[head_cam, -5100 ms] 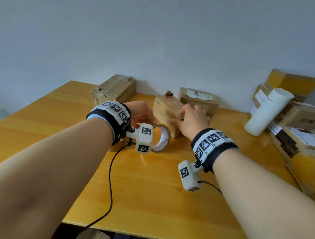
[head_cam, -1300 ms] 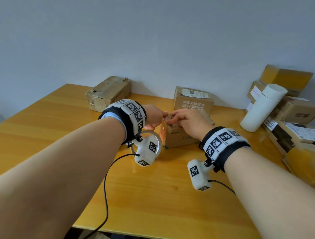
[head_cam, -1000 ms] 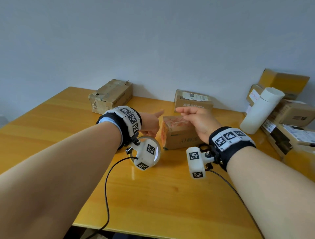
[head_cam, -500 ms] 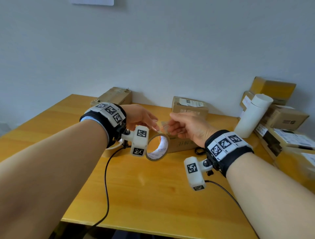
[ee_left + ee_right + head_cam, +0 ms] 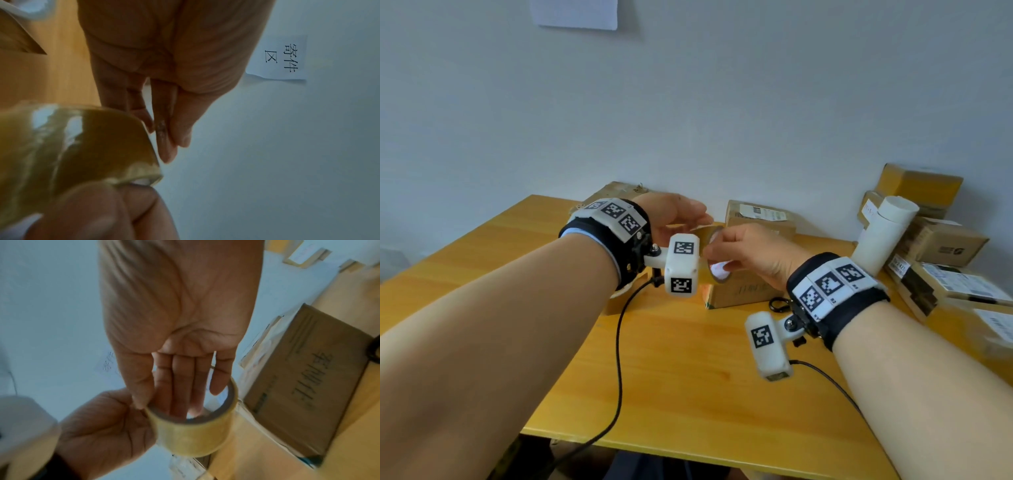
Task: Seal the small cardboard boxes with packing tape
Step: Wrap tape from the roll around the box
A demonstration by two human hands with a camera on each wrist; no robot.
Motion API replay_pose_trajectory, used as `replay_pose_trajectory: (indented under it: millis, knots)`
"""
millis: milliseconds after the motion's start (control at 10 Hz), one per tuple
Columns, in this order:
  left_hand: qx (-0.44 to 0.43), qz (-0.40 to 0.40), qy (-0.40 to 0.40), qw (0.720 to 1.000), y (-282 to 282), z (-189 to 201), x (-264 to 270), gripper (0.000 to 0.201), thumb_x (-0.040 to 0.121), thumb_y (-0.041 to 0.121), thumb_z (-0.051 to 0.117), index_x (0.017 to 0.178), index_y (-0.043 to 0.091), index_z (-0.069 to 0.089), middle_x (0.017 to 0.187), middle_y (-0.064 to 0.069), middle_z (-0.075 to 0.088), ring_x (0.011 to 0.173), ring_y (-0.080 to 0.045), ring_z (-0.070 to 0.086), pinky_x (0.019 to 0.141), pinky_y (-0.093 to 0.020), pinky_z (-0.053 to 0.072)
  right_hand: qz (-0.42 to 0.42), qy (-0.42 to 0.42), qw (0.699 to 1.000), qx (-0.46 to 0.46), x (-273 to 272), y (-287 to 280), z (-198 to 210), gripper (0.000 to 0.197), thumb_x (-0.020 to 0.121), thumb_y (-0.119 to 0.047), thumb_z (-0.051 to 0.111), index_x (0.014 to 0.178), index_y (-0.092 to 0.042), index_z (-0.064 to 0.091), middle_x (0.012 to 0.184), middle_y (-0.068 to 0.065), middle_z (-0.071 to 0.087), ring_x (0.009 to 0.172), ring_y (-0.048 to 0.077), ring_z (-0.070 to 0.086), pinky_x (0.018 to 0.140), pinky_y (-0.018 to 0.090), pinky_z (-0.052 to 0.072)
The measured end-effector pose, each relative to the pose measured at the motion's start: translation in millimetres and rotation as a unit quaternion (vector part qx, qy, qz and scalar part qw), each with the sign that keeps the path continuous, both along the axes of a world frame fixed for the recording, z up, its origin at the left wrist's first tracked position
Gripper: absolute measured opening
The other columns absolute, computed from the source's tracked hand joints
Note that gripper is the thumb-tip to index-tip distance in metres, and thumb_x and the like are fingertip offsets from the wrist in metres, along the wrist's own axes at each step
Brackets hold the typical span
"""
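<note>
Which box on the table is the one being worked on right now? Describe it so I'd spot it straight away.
Start at the yellow wooden table against the pale wall. Near its middle, just below and behind the two raised hands, a small cardboard box stands alone. Unlike the labelled box at the wall and the pile beside the white tube, it sits forward, with dark handwriting on its front face.

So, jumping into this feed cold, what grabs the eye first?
The roll of packing tape held up between both hands: the right hand has fingers through its core, while the left hand touches its outer side. Just beyond it on the wooden table sits a small cardboard box, and more boxes are heaped at the right around a white tube.
</note>
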State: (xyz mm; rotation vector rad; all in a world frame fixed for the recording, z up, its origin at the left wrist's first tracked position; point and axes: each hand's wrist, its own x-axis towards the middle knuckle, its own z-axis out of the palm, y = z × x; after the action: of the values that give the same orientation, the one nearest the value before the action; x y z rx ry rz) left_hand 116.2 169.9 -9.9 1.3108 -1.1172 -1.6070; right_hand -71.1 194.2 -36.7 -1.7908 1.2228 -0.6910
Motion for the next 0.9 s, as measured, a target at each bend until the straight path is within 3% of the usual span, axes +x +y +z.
replay_pose_trajectory:
  millis: [100, 200, 300, 400, 500, 600, 700, 800, 900]
  knots:
    - [-0.033, 0.027, -0.004, 0.999, -5, 4, -3, 0.004, 0.093, 0.015, 0.068, 0.09, 0.016, 0.065, 0.093, 0.001, 0.078, 0.099, -0.018, 0.069, 0.085, -0.038, 0.058, -0.015, -0.02, 1.0, 0.004, -3, -1, 9, 0.019, 0.1, -0.019, 0.058, 0.082, -0.017, 0.062, 0.084, 0.003, 0.065, 0.081, 0.017, 0.063, 0.086, 0.04, 0.056]
    - [-0.071, 0.034, -0.039, 0.996, -10, 6, -5, 0.005, 0.092, 0.015, 0.069, 0.089, 0.017, 0.065, 0.095, 0.001, 0.078, 0.11, -0.018, 0.068, 0.102, -0.04, 0.048, -0.098, -0.004, 0.995, -0.035, -7, -6, 13, 0.024, 0.098, -0.037, 0.045, 0.081, -0.021, 0.052, 0.089, 0.006, 0.051, 0.088, 0.024, 0.053, 0.081, 0.045, 0.049]
    - [-0.11, 0.051, -0.062, 0.991, -12, 8, -12, 0.008, 0.094, 0.011, 0.065, 0.088, 0.016, 0.065, 0.096, -0.002, 0.074, 0.09, -0.012, 0.068, 0.083, -0.024, 0.052, -0.14, 0.028, 0.985, -0.098, -10, -10, 18, 0.029, 0.092, -0.047, 0.039, 0.078, -0.023, 0.046, 0.084, 0.007, 0.043, 0.079, 0.024, 0.045, 0.076, 0.042, 0.039]
    - [-0.117, 0.072, -0.041, 0.99, -19, 8, -20, 0.006, 0.092, 0.006, 0.064, 0.089, 0.01, 0.064, 0.094, -0.006, 0.072, 0.08, -0.012, 0.068, 0.082, -0.023, 0.055, -0.147, 0.048, 0.978, -0.141, -13, -12, 21, 0.037, 0.101, -0.048, 0.041, 0.079, -0.02, 0.05, 0.08, 0.008, 0.047, 0.073, 0.022, 0.047, 0.071, 0.039, 0.041]
    - [-0.099, 0.08, -0.072, 0.989, -28, 2, -25, 0.013, 0.09, 0.009, 0.067, 0.102, 0.006, 0.065, 0.107, -0.008, 0.07, 0.089, -0.014, 0.07, 0.09, -0.026, 0.054, -0.155, 0.09, 0.976, -0.125, -16, -15, 23, 0.047, 0.096, -0.056, 0.048, 0.079, -0.014, 0.06, 0.075, 0.009, 0.056, 0.072, 0.024, 0.057, 0.071, 0.037, 0.046]
    - [-0.076, 0.08, -0.13, 0.985, -34, -11, -29, 0.047, 0.086, 0.011, 0.073, 0.128, 0.0, 0.057, 0.131, -0.015, 0.062, 0.112, -0.025, 0.063, 0.102, -0.037, 0.049, -0.174, 0.146, 0.974, -0.015, -16, -19, 25, 0.052, 0.086, -0.058, 0.056, 0.098, -0.01, 0.07, 0.094, 0.011, 0.074, 0.09, 0.03, 0.07, 0.089, 0.046, 0.057]
    - [-0.055, 0.072, -0.12, 0.989, -37, -24, -32, 0.05, 0.086, 0.011, 0.073, 0.132, 0.0, 0.055, 0.136, -0.015, 0.059, 0.101, -0.019, 0.056, 0.091, -0.031, 0.05, -0.157, 0.233, 0.959, 0.033, -19, -20, 26, 0.05, 0.087, -0.056, 0.058, 0.115, -0.015, 0.068, 0.109, 0.01, 0.072, 0.102, 0.031, 0.068, 0.098, 0.05, 0.054]
    - [-0.05, 0.064, -0.116, 0.99, -36, -30, -31, 0.047, 0.086, 0.012, 0.073, 0.129, 0.003, 0.058, 0.134, -0.013, 0.06, 0.096, -0.017, 0.057, 0.069, -0.023, 0.049, -0.161, 0.228, 0.959, 0.057, -23, -21, 21, 0.051, 0.087, -0.061, 0.061, 0.111, -0.017, 0.069, 0.107, 0.008, 0.074, 0.101, 0.029, 0.069, 0.099, 0.049, 0.053]
    - [-0.09, 0.03, -0.172, 0.98, -44, -36, -31, 0.036, 0.089, 0.014, 0.07, 0.124, 0.004, 0.063, 0.129, -0.011, 0.064, 0.095, -0.018, 0.063, 0.065, -0.023, 0.047, -0.161, 0.226, 0.958, 0.07, -25, -21, 8, 0.055, 0.086, -0.068, 0.061, 0.107, -0.018, 0.07, 0.101, 0.006, 0.075, 0.095, 0.027, 0.071, 0.094, 0.047, 0.056]
